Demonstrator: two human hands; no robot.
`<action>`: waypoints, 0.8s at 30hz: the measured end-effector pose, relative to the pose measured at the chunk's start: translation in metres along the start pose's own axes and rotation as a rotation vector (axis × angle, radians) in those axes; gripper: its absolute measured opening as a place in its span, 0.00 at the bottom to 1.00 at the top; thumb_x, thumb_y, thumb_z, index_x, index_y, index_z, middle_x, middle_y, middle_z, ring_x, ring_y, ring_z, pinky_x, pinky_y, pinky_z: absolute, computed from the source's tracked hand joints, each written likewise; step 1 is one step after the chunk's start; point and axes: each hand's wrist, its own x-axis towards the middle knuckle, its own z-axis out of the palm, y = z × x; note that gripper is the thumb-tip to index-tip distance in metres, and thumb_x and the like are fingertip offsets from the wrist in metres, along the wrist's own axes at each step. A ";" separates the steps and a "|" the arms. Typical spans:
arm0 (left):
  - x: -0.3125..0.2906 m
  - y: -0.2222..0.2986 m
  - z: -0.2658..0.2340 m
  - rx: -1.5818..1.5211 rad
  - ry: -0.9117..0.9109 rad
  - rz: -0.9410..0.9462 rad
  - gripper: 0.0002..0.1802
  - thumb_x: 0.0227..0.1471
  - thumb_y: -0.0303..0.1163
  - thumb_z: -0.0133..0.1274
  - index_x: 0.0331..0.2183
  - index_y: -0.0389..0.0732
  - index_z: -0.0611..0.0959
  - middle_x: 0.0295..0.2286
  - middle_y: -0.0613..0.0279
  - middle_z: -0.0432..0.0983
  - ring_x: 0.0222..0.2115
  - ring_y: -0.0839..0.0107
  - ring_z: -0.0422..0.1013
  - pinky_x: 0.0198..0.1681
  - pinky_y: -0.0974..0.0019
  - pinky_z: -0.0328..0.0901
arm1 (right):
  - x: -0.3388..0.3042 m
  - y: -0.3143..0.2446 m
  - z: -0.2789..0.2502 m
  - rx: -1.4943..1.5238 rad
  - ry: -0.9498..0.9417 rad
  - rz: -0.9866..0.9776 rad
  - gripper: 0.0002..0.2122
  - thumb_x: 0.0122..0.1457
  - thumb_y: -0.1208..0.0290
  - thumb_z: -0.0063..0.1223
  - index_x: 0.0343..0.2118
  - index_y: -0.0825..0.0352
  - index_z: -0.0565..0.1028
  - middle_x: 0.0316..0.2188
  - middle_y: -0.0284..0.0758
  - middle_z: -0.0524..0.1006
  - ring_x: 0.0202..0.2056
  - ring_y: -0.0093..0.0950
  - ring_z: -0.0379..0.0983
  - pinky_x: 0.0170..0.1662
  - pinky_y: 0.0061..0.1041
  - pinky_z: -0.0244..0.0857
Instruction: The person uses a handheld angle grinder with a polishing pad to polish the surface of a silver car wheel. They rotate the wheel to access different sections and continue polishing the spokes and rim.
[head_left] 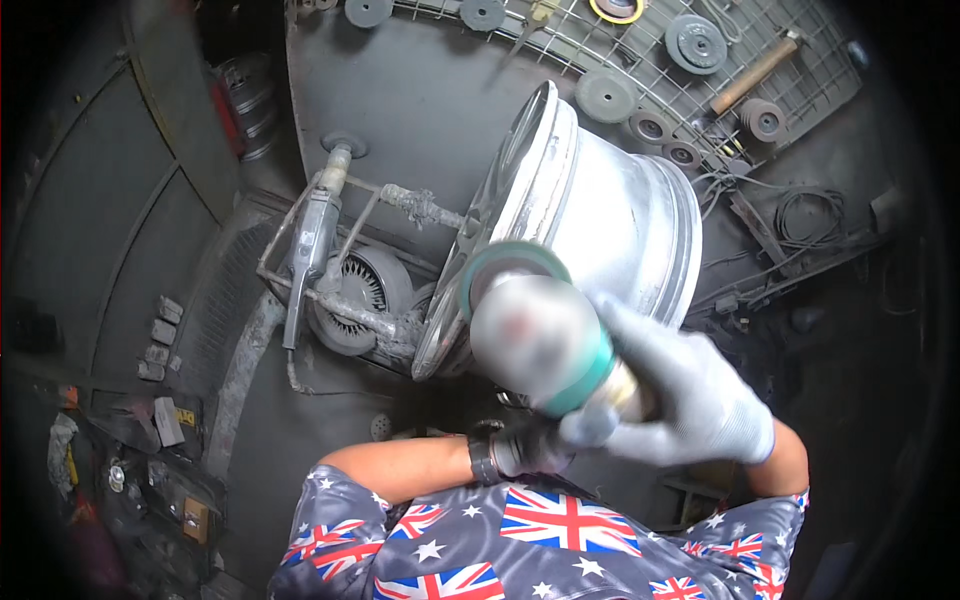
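Observation:
A green and grey angle grinder (537, 345), blurred, is in front of my chest. A round green-edged disc (515, 260) shows at its far end, overlapping the near side of a silver car wheel rim (620, 215). My right hand (690, 395), in a pale grey glove, is closed around the grinder's body from the right. Below and to the left, my left hand (530, 447) wears a darker glove and closes on the tool's lower end; its fingers are mostly hidden. The rim is tilted on its side, its spoked face to the left. Whether the disc touches it I cannot tell.
A metal frame (375, 215) with a cylinder (315, 240) reaches the rim's face. Another wheel (360, 300) lies beneath. A wire rack (640, 40) holds several discs and a hammer (757, 72). Coiled cable (810, 215) is at the right; loose items lie lower left.

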 end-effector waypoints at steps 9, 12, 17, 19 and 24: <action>0.064 0.051 0.009 -0.063 -0.002 0.169 0.32 0.64 0.44 0.47 0.61 0.35 0.65 0.55 0.53 0.69 0.53 0.66 0.70 0.59 0.59 0.63 | 0.029 0.015 -0.022 0.319 0.193 0.085 0.41 0.46 0.66 0.68 0.63 0.77 0.61 0.46 0.45 0.79 0.49 0.29 0.75 0.55 0.29 0.64; 0.041 0.046 0.025 -0.203 -0.014 0.144 0.21 0.63 0.38 0.52 0.52 0.38 0.73 0.45 0.61 0.73 0.45 0.74 0.71 0.50 0.65 0.67 | 0.016 0.009 -0.018 0.185 0.153 0.054 0.41 0.48 0.64 0.69 0.63 0.76 0.61 0.46 0.49 0.79 0.50 0.37 0.76 0.55 0.31 0.66; 0.041 0.030 0.029 -0.208 0.057 0.254 0.22 0.61 0.35 0.55 0.53 0.38 0.73 0.48 0.61 0.71 0.49 0.73 0.69 0.52 0.65 0.66 | 0.017 0.005 -0.014 0.178 0.176 0.033 0.39 0.48 0.64 0.68 0.62 0.77 0.62 0.44 0.50 0.80 0.49 0.35 0.78 0.54 0.31 0.67; 0.065 0.052 0.023 -0.081 -0.012 0.295 0.22 0.62 0.38 0.51 0.54 0.37 0.72 0.49 0.61 0.71 0.51 0.72 0.68 0.55 0.63 0.64 | 0.028 0.017 -0.025 0.240 0.252 0.034 0.39 0.48 0.65 0.67 0.62 0.76 0.62 0.47 0.47 0.78 0.50 0.31 0.75 0.56 0.30 0.65; 0.109 0.083 0.006 -0.009 -0.091 0.291 0.22 0.66 0.43 0.44 0.53 0.38 0.73 0.48 0.61 0.73 0.51 0.72 0.70 0.57 0.60 0.64 | 0.046 0.021 -0.038 0.491 0.325 0.170 0.38 0.47 0.67 0.63 0.63 0.74 0.63 0.52 0.41 0.75 0.52 0.27 0.71 0.58 0.29 0.63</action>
